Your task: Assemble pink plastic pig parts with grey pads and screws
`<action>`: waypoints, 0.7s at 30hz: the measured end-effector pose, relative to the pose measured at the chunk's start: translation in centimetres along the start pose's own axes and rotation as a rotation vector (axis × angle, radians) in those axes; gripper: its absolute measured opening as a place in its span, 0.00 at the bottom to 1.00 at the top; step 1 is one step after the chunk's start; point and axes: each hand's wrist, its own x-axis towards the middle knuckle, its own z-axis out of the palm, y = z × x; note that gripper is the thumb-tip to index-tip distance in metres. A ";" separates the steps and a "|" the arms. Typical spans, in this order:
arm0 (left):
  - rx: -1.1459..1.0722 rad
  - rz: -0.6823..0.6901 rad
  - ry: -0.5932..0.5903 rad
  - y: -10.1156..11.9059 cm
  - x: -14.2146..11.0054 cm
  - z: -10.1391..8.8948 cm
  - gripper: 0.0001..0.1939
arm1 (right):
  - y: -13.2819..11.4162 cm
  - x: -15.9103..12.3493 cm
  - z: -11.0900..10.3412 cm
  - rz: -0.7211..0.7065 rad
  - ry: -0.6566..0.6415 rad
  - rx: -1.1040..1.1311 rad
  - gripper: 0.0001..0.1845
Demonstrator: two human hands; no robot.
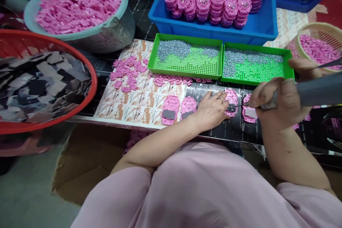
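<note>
Pink casing [232, 96] lies flat on the dark part of the tabletop [229, 130], right of centre in the frame, with a dark plate [230, 108] across its lower half. The left hand [211, 112] rests at its left edge, fingers stretched forward and thumb lower down; whether they pinch it or merely brace it, I cannot tell. The right hand [283, 103] is wrapped round a grey tool [320, 89], whose thin bit reaches over the casing; contact at the tip is too small to make out. Similar casings lie to either side, and two green trays [191, 67] of small metal pieces sit just above.

The casing looks like moulded plastic, so I judge it light and stiff, a bit slippery and easily twisted under a turning bit. Its scalloped outer rim seems the best hold, thumb and fingers on opposite sides, away from the plate and the bit
</note>
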 end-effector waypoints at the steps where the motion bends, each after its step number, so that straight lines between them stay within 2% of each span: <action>1: 0.001 -0.005 -0.005 0.1 0.0 0.0 0.23 | 0.2 -0.7 0.4 -0.024 0.015 0.047 0.13; 6: 0.000 -0.013 -0.005 0.2 0.2 -0.1 0.23 | 1.1 -1.5 1.1 -0.014 -0.012 0.114 0.15; 11: -0.015 -0.016 0.006 0.0 0.2 0.1 0.23 | 1.1 -1.4 1.5 -0.003 0.016 0.098 0.07; 18: -0.017 -0.012 0.016 0.0 0.2 0.2 0.23 | 1.3 -1.6 1.5 -0.001 0.028 0.111 0.10; 21: -0.016 -0.005 0.032 0.0 0.2 0.2 0.23 | 1.5 -1.7 1.1 0.047 0.006 0.081 0.10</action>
